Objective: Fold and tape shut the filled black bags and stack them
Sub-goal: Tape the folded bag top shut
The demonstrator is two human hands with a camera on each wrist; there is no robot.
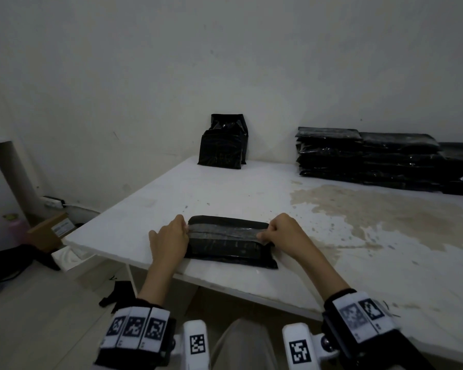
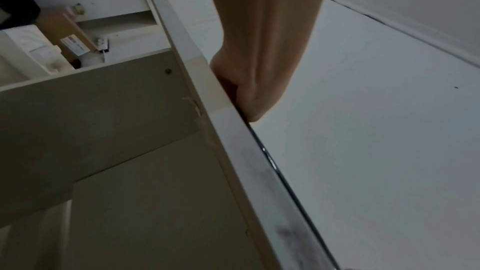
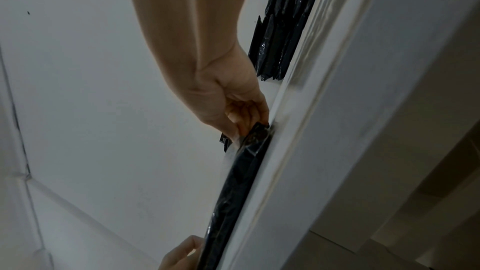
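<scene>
The black bag (image 1: 231, 241) lies flat at the bench's (image 1: 251, 188) near edge. Left hand (image 1: 169, 240) and right hand (image 1: 285, 233) pinch opposite ends of the tape strip (image 1: 225, 232), stretching it taut over the fold, probably for a flat seal.

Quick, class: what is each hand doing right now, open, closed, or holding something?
Left hand: fingers curled, pinching the left end of the clear tape strip on the black bag.
Right hand: pinching the strip's right end.

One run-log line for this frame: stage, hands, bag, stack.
stage: taping | left hand: presses tape strip end | right hand: pinches other end | black bag: folded, flat on table | stack: back right
</scene>
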